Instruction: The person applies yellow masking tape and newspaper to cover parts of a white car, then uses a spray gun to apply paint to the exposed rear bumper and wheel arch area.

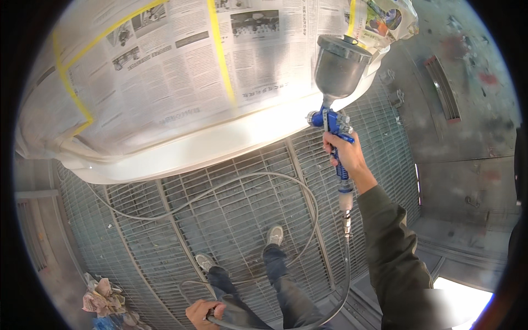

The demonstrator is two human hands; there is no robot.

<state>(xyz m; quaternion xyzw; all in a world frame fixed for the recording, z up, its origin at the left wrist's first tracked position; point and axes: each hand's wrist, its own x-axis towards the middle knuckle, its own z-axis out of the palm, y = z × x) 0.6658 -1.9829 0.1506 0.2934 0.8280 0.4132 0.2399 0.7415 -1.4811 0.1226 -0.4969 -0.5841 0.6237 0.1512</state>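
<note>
My right hand [347,155] is wrapped round the handle of a blue spray gun [333,122], held up at the right end of a white car bumper [220,142]. A grey metal paint cup [341,66] sits on top of the gun, and a hose fitting [346,223] hangs from its handle. Down at the lower edge, my left hand [204,313] grips a loop of the grey air hose [345,280]. Above the bumper, newspaper [264,60] with yellow masking tape [219,49] covers the car body.
Underfoot is a metal floor grating [242,220], with the hose looping across it round my feet. Crumpled paper [103,297] lies at the lower left. A paint-spotted wall [467,137] with a vent slot [443,88] stands on the right.
</note>
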